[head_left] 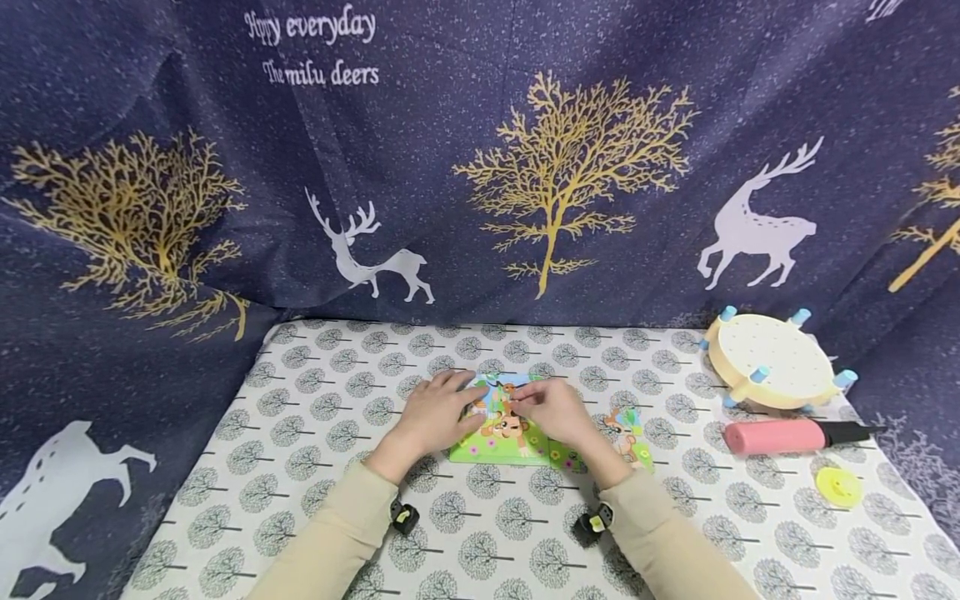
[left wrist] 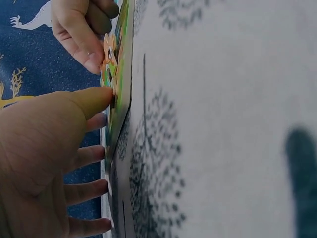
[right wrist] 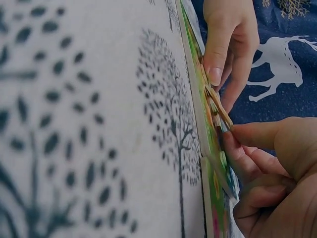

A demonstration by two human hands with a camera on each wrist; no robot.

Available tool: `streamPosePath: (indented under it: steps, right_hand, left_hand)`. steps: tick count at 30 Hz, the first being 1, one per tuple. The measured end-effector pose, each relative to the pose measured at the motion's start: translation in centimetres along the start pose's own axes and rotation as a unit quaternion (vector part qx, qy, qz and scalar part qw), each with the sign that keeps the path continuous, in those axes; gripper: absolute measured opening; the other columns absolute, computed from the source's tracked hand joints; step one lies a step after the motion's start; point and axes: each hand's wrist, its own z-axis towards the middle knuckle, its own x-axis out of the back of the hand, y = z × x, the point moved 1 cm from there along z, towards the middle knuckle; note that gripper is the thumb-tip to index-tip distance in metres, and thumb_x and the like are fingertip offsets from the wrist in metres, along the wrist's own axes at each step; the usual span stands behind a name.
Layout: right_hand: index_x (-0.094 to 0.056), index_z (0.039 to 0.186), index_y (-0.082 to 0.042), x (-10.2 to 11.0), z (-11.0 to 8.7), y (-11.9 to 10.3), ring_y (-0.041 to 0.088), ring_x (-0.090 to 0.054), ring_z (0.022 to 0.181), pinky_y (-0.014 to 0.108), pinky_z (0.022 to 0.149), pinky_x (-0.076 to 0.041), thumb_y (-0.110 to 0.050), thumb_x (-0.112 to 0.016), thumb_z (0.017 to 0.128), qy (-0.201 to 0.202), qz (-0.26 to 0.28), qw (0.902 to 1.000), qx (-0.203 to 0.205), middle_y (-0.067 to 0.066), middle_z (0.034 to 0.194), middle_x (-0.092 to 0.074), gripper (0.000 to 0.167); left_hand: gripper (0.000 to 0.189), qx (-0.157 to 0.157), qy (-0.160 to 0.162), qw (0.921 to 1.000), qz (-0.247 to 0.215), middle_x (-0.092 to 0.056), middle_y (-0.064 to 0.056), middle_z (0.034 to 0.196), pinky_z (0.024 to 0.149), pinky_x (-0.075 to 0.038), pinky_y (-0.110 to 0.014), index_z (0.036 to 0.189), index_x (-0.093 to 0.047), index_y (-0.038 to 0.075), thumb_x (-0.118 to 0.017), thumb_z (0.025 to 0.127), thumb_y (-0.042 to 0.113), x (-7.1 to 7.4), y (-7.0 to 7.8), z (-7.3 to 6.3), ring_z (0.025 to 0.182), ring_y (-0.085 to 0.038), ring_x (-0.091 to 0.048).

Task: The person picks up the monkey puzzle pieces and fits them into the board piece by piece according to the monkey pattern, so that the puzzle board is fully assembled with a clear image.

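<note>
At lower centre, the right hand (head_left: 555, 412) pinches a piece (right wrist: 223, 112) that could snag if the spread-fingered left hand (head_left: 437, 417) jolts the puzzle (head_left: 480, 453).

On the tablecloth (head_left: 480, 550), you have the puzzle board (head_left: 480, 452) between your left hand (head_left: 438, 417) and right hand (head_left: 555, 412), with a second puzzle board (head_left: 628, 433) just right of it, partly beneath your right wrist. Well to your right, the upturned stool (head_left: 768, 354) lies behind the pump (head_left: 776, 436), the disc (head_left: 838, 487) in front; the curtain (head_left: 442, 150) hangs behind everything.
</note>
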Motion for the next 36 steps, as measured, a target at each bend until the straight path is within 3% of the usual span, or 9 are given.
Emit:
streamPosePath:
  steps: [18,26,36]
  right_hand:
    - [-0.080,0.099,-0.012,-0.23,0.05,-0.39,0.016,-0.069,0.075,0.031,0.065,-0.058,-0.022,-0.081,0.091,0.001,0.032,0.9983,-0.050,-0.002,0.087,-0.074,0.012]
    - [-0.080,0.099,-0.011,-0.68,0.09,-0.69,0.015,-0.066,0.074,0.031,0.063,-0.056,-0.021,-0.080,0.091,0.007,0.001,0.9993,-0.036,-0.003,0.085,-0.073,0.012]
    - [-0.081,0.100,-0.011,-0.51,0.00,-0.64,0.014,-0.067,0.072,0.030,0.061,-0.057,-0.021,-0.080,0.092,0.003,-0.004,0.9998,-0.018,-0.003,0.084,-0.074,0.013]
  left_hand:
    - [0.061,0.007,0.007,0.9999,0.002,-0.038,-0.005,0.165,0.112,-0.035,-0.071,0.153,-0.054,0.029,-0.055,0.101,0.062,-0.33,0.09,0.08,0.148,-0.037,-0.036]
    - [0.069,0.013,0.011,0.9998,0.004,-0.039,-0.005,0.164,0.112,-0.034,-0.072,0.153,-0.054,0.029,-0.052,0.098,0.070,-0.32,0.33,0.12,0.148,-0.040,-0.036]
    - [0.070,0.015,0.010,0.9998,-0.004,-0.040,-0.006,0.163,0.112,-0.034,-0.072,0.152,-0.055,0.027,-0.057,0.096,0.069,-0.03,0.59,0.07,0.148,-0.039,-0.036]
